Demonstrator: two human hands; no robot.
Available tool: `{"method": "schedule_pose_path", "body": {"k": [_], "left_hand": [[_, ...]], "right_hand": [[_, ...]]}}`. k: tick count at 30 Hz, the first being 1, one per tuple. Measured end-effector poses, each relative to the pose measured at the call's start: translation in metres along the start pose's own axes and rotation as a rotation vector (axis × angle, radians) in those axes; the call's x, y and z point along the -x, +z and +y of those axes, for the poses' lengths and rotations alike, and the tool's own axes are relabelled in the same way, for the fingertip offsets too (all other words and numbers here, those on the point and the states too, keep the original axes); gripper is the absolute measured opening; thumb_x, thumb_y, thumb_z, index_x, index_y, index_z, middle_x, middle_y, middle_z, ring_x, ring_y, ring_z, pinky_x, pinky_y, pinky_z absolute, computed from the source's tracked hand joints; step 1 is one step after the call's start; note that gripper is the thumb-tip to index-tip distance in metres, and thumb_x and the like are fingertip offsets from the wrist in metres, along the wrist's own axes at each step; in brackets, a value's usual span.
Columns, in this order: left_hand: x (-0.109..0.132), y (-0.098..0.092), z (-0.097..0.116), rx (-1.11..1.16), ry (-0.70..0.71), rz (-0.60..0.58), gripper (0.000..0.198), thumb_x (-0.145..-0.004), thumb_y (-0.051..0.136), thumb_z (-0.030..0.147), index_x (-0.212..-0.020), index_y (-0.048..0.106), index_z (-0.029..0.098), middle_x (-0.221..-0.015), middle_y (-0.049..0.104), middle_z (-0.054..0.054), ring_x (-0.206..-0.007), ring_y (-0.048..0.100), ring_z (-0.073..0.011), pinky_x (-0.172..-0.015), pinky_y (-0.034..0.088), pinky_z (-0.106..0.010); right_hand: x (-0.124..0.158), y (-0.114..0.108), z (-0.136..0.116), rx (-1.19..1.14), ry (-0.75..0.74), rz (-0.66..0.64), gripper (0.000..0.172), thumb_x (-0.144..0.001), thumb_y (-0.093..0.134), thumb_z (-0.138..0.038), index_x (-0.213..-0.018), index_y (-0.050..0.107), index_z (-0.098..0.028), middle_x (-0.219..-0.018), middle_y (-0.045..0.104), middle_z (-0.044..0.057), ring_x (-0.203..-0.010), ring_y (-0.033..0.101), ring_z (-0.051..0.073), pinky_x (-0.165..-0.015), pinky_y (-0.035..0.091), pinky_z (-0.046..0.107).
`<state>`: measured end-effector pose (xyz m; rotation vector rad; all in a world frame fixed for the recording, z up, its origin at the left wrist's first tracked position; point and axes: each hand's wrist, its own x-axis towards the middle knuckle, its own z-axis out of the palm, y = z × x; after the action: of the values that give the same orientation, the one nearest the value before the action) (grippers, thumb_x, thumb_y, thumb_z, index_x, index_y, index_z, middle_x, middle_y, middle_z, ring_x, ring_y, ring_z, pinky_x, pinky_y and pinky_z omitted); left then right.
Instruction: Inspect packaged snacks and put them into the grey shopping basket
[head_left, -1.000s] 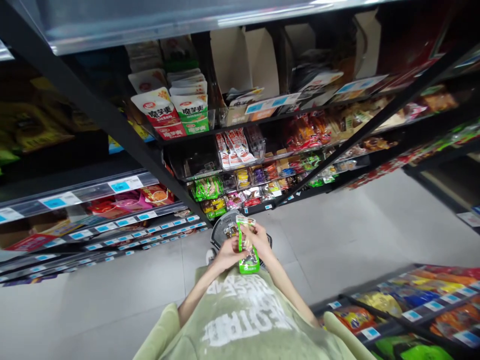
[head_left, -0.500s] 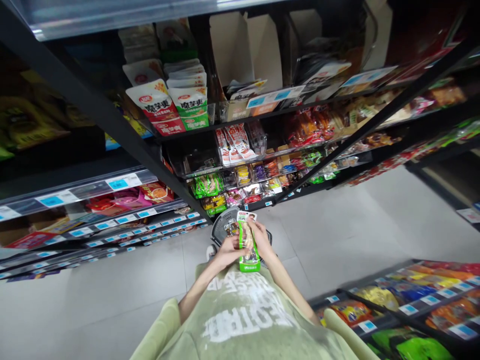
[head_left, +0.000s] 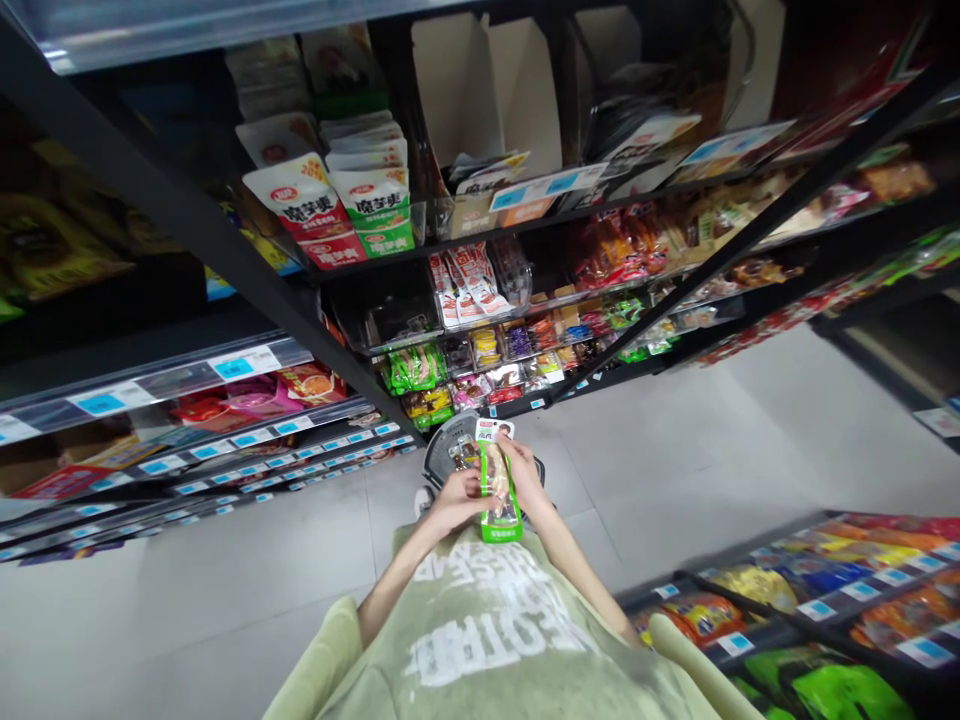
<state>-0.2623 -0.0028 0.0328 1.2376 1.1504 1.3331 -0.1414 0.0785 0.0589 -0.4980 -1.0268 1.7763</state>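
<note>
A green and clear snack packet [head_left: 496, 480] with a white top is held upright in front of my shirt, between both hands. My left hand [head_left: 459, 500] grips its left edge near the middle, thumb lying across the front. On the upper right edge, my right hand [head_left: 522, 468] is closed, its fingertips over the packet's front. Behind and below the packet stands a dark grey basket [head_left: 442, 447] with some small packaged items inside, partly hidden by my hands.
Shelves with red and green snack packs [head_left: 379, 208], small bins of wrapped snacks [head_left: 487, 347] and price labels [head_left: 244, 365] rise ahead and left. Another shelf with bagged snacks [head_left: 757, 590] is at lower right. Grey tiled floor [head_left: 645, 450] lies between.
The view has shifted very slightly against the shelves. Both hands keep their hold on the packet, which has hardly moved.
</note>
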Motion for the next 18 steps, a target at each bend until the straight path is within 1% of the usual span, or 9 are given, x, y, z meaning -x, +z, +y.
{"method": "schedule_pose_path", "body": {"k": [2,5,10,14,18], "left_hand": [[0.001,0.000,0.000,-0.002,-0.003,0.001,0.051,-0.059,0.093,0.030,-0.099,0.070,0.009,-0.094,0.077,-0.013,-0.078,0.072,-0.0220,-0.080,0.055,-0.033],[0.002,0.000,0.003,0.007,-0.019,0.008,0.051,-0.057,0.093,0.029,-0.098,0.070,0.008,-0.093,0.077,-0.013,-0.079,0.072,-0.0244,-0.080,0.055,-0.035],[0.005,0.004,0.012,0.054,-0.063,0.027,0.052,-0.051,0.095,0.026,-0.093,0.070,0.009,-0.086,0.076,-0.012,-0.078,0.071,-0.0262,-0.081,0.055,-0.038],[0.006,0.007,0.018,0.086,-0.074,0.016,0.054,-0.048,0.096,0.025,-0.092,0.070,0.010,-0.083,0.076,-0.011,-0.075,0.071,-0.0254,-0.080,0.055,-0.039],[0.005,0.007,0.018,0.107,-0.083,0.007,0.059,-0.044,0.097,0.022,-0.094,0.069,0.009,-0.082,0.076,-0.011,-0.073,0.071,-0.0239,-0.079,0.056,-0.037]], "right_hand": [[0.000,0.000,0.001,-0.006,0.016,-0.017,0.039,-0.071,0.079,-0.057,-0.076,0.072,-0.019,-0.070,0.074,0.004,-0.064,0.072,0.026,-0.056,0.057,0.034],[0.000,0.001,0.001,-0.004,0.026,-0.004,0.041,-0.068,0.080,-0.058,-0.075,0.072,-0.019,-0.071,0.075,0.005,-0.064,0.072,0.027,-0.055,0.057,0.034],[0.000,0.002,0.001,0.011,0.021,0.004,0.039,-0.069,0.080,-0.058,-0.073,0.072,-0.019,-0.071,0.075,0.005,-0.063,0.072,0.026,-0.056,0.057,0.034],[0.000,0.001,0.002,-0.002,0.028,-0.006,0.040,-0.068,0.080,-0.058,-0.076,0.073,-0.019,-0.072,0.075,0.005,-0.066,0.072,0.028,-0.057,0.057,0.036],[0.000,0.001,0.002,0.018,0.027,0.008,0.044,-0.066,0.079,-0.060,-0.075,0.073,-0.018,-0.071,0.074,0.005,-0.064,0.070,0.026,-0.055,0.054,0.033]]}}
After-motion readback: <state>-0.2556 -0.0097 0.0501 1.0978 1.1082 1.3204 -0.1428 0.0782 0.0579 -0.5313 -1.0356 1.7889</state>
